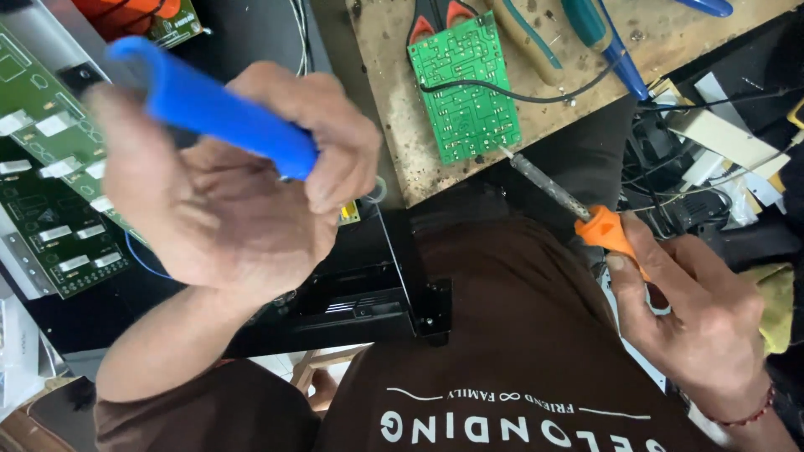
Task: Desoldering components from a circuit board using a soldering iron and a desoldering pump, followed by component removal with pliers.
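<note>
My left hand (226, 184) is raised close to the camera, its fingers wrapped around a blue cylindrical tool (209, 105) that slants up to the left. My right hand (695, 318) grips the orange handle of a soldering iron (605, 230) at the lower right. The iron's grey shaft reaches up-left, and its tip meets the near edge of a small green circuit board (465, 84). That board lies solder side up on a worn wooden work surface (394, 125), with a black wire across it.
Larger green circuit boards (50, 167) lie at the left, and a black metal chassis (368, 293) sits below my left hand. Red-handled pliers (435, 12) and teal and blue screwdrivers (586, 21) rest at the top. Tangled cables (712, 167) and a yellow cloth (779, 301) crowd the right.
</note>
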